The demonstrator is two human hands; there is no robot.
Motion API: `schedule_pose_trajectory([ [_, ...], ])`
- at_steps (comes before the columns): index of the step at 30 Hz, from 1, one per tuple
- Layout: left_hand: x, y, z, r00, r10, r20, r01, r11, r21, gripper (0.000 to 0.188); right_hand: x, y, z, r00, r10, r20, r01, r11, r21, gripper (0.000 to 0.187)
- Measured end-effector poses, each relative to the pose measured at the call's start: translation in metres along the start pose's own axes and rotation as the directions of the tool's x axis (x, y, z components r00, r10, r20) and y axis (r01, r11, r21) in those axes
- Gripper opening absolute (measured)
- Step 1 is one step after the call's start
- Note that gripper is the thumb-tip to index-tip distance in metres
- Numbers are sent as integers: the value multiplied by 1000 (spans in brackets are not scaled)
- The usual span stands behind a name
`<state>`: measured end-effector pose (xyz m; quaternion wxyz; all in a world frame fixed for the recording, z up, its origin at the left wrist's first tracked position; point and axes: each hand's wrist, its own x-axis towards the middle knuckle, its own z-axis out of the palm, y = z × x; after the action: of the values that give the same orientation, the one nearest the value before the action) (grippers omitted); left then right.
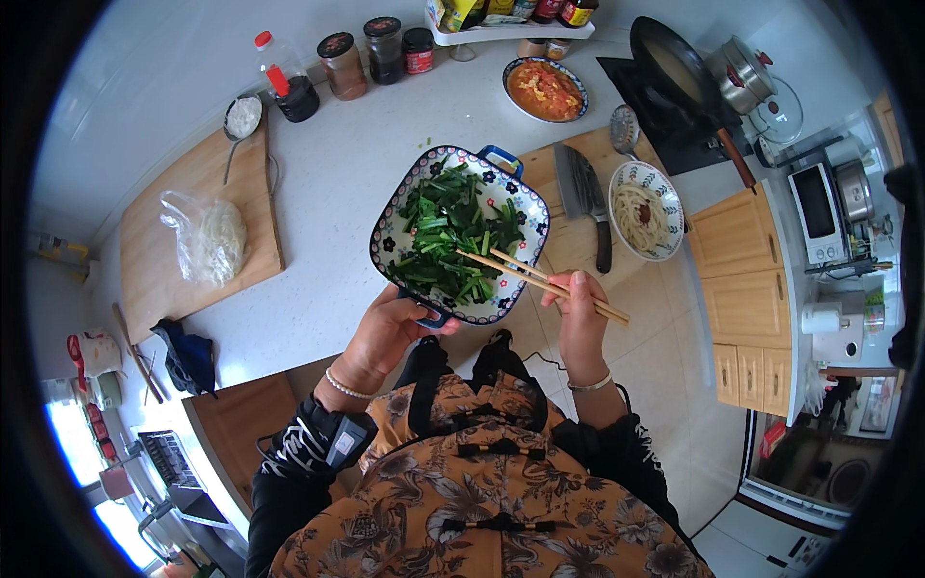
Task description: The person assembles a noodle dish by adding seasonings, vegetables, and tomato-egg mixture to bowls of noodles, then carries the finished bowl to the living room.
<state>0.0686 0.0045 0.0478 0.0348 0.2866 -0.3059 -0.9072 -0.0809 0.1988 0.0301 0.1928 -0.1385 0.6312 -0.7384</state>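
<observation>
The dish point(533, 214) sits before the person with greens point(462, 231) in it, the left hand point(393, 332) on its near handle, the right hand point(576, 306) to its right, and the chopsticks point(609, 310) reaching in among the greens. Left on the counter is a large board point(159, 275) bearing a bag point(214, 243), a spoon point(243, 117) at its far end; behind the dish, along the wall, stand a bottle point(294, 96), jars point(383, 58) and a shelf point(511, 35), left to right. Right of the dish, a knife point(581, 188) lies on a smaller board point(542, 171) between dish and bowl point(673, 199), with a plate point(508, 79) behind the knife and, farther right, a wok point(665, 60) on the stove point(701, 156).
</observation>
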Motion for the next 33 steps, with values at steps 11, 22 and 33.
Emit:
schedule_pose_trajectory([
  [11, 3, -2, -13, 1000, -17, -15, 17, 1000, -6, 42, 6, -1, -3, 1000, -19, -15, 22, 979, 203, 35],
  [22, 16, -1, -4, 1000, -23, 5, 23, 1000, -4, 38, 11, -12, -16, 993, -21, -116, 43, 981, 189, 34],
  [33, 71, -32, 67, 991, -104, 87, 102, 994, 33, 39, 17, -23, -93, 957, -51, -285, 122, 964, 237, 33],
])
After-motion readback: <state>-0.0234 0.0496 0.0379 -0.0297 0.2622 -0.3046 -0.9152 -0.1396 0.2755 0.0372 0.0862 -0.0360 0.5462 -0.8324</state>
